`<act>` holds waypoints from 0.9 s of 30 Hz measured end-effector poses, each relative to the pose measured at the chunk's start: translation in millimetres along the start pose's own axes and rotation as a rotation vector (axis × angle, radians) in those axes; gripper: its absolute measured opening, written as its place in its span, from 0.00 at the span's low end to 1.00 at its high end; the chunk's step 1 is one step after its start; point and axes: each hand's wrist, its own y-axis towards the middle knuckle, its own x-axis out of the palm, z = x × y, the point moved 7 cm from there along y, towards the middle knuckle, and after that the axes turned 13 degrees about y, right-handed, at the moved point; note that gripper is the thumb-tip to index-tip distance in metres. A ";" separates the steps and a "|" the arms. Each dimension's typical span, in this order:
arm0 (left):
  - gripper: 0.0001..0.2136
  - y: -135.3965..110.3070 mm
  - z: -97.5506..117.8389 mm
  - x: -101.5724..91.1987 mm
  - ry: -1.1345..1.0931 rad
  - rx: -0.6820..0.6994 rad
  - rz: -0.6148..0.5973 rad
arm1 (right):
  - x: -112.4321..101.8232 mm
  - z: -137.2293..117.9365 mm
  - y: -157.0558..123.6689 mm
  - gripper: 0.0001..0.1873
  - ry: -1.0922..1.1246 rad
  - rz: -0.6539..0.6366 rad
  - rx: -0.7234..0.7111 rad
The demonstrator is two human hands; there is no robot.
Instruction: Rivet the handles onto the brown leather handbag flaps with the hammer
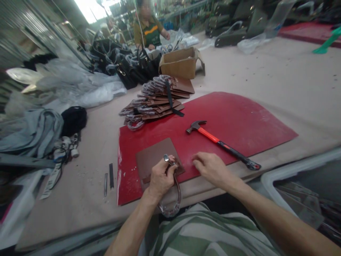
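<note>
My left hand (162, 177) is closed on the brown handle (178, 193), pinching its end at the edge of a flat brown bag panel (156, 156). Clear plastic film wraps the handle's loop, which hangs over the table edge towards me. A small shiny metal piece (166, 157) shows at my left fingers; whether it is worn or held I cannot tell. To the right, my right hand (211, 169) hovers over the red mat (223, 113) with fingers curled together; what is between them, if anything, is hidden. A claw hammer (210, 137) with an orange and black handle lies just beyond it.
Brown bag panels with wrapped handles (157, 99) are piled behind the mat. A cardboard box (179, 64), black bags (133, 67) and a person (149, 30) are farther back. A metal rod (106, 185) and black strip (111, 176) lie left. A white bin (277, 188) stands right.
</note>
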 end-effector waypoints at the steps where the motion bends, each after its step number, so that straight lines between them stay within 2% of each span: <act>1: 0.06 -0.3 -0.2 0.3 -0.002 -0.007 -0.003 | -19.3 4.3 1.8 0.12 -0.125 0.112 -0.023; 3: 0.06 -0.8 -1.4 1.6 -0.014 -0.036 -0.022 | -55.0 14.7 5.5 0.15 -0.347 0.284 -0.042; 4: 0.06 -0.9 -2.0 2.3 -0.024 -0.055 -0.034 | -68.5 20.0 8.5 0.16 -0.449 0.318 -0.050; 7: 0.06 -0.5 -1.8 3.2 -0.053 -0.092 -0.057 | -89.6 39.1 22.4 0.15 -0.623 0.233 -0.006; 9: 0.07 0.3 -0.5 2.2 -0.062 -0.101 -0.056 | -92.5 49.3 30.3 0.10 -0.567 0.138 0.064; 11: 0.07 0.9 0.3 1.4 -0.066 -0.109 -0.058 | -88.8 54.6 34.3 0.04 -0.344 0.063 0.149; 12: 0.07 1.1 0.6 1.2 -0.068 -0.112 -0.062 | -83.5 56.9 34.5 0.03 -0.162 0.019 0.212; 15: 0.07 1.2 1.3 1.1 -0.087 -0.102 -0.072 | -52.4 57.3 27.0 0.07 0.510 -0.159 0.450; 16: 0.07 1.3 1.3 1.2 -0.097 -0.098 -0.072 | -43.1 53.5 23.4 0.09 0.673 -0.192 0.508; 18: 0.07 1.5 0.8 1.6 -0.115 -0.100 -0.074 | -33.9 42.9 16.8 0.10 0.816 -0.184 0.566; 20: 0.07 1.7 -0.1 2.3 -0.126 -0.111 -0.080 | -39.4 25.1 11.0 0.10 0.766 -0.092 0.503; 21: 0.07 1.8 -0.3 2.6 -0.131 -0.115 -0.085 | -45.8 11.4 7.6 0.13 0.704 -0.047 0.427; 24: 0.06 2.0 0.3 1.2 -0.127 -0.118 -0.082 | -72.5 -46.7 -5.6 0.21 0.420 0.086 0.032; 25: 0.06 1.9 0.7 0.6 -0.121 -0.118 -0.080 | -81.5 -67.3 -11.9 0.21 0.299 0.152 -0.121; 27: 0.06 1.4 1.0 0.0 -0.113 -0.120 -0.080 | -86.1 -98.9 -22.6 0.20 0.053 0.189 -0.344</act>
